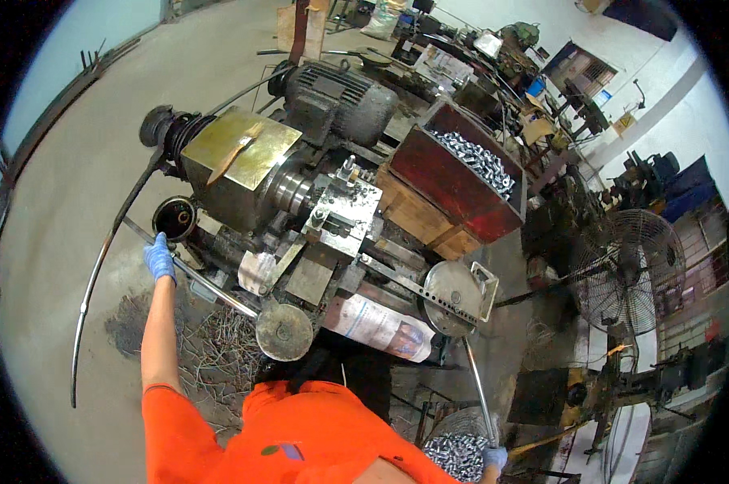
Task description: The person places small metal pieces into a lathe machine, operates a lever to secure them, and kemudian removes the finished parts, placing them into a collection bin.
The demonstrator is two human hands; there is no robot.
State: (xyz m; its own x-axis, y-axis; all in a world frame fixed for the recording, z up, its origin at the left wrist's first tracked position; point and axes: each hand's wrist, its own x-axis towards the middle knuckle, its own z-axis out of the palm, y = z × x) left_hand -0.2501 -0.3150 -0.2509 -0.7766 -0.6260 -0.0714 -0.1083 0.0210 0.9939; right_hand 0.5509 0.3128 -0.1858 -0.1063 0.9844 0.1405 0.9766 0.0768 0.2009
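My left hand (159, 258), in a blue glove, is closed around a long metal bar (219, 294) beside a round black cup-shaped part (175, 219). Low at the right, my gloved right hand (495, 458) closes on the lower end of a slim metal lever (477, 379); the lower edge partly cuts it off. Beside that hand, a basket holds small shiny metal pieces (457, 456). In front of me stands a lathe-like machine with a brass-coloured cover (239, 149), a round spindle (292, 189) and a metal slide block (344, 214).
A red bin (453, 177) of metal pieces rests on wood behind the slide. An electric motor (340, 101) sits at the back. Round discs (284, 331) project at the machine's front. Metal shavings (211, 351) litter the floor. A large caged fan (630, 270) stands right.
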